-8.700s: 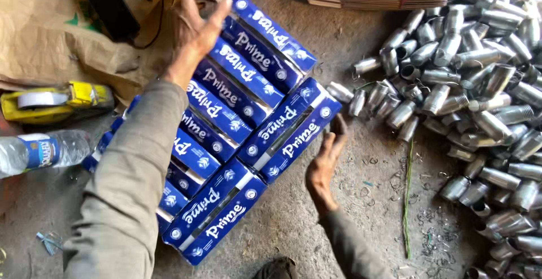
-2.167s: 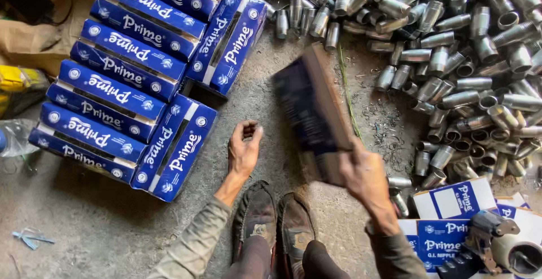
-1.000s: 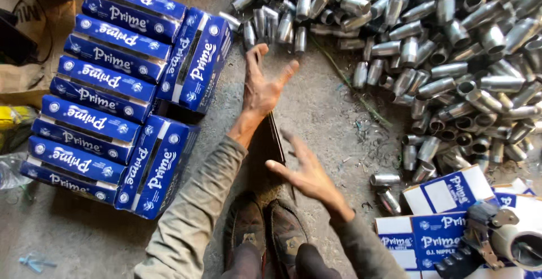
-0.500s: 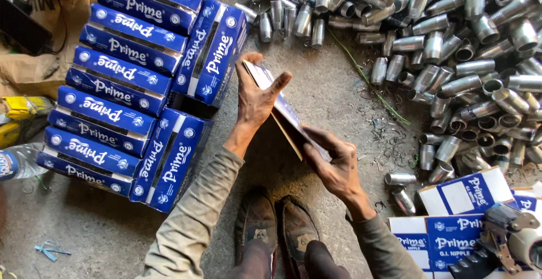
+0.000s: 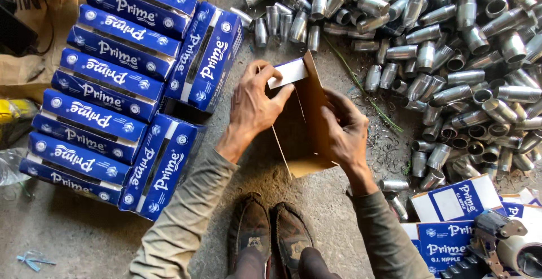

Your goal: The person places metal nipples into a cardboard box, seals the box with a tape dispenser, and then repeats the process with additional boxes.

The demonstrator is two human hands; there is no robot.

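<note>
A small cardboard box [image 5: 307, 143] stands opened on the ground in front of my shoes, brown inside with a white flap at its far end. My left hand [image 5: 255, 105] grips the box's left wall, fingers curled over the white flap. On the box's right wall my right hand [image 5: 347, 131] presses with thumb and fingers. A big heap of short threaded metal pipe pieces [image 5: 451, 59] lies to the right and beyond the box.
Several filled blue-and-white boxes [image 5: 113, 87] lie stacked in rows at the left. Flat blue box blanks [image 5: 451, 211] and a tape dispenser [image 5: 508, 245] sit at the lower right. A brown sack [image 5: 28, 59] and plastic bottle [image 5: 8, 163] are at the left edge.
The flat folded carton that my hands held a second ago has been spread open into a box shape. Both hands now hold its opposite walls.
</note>
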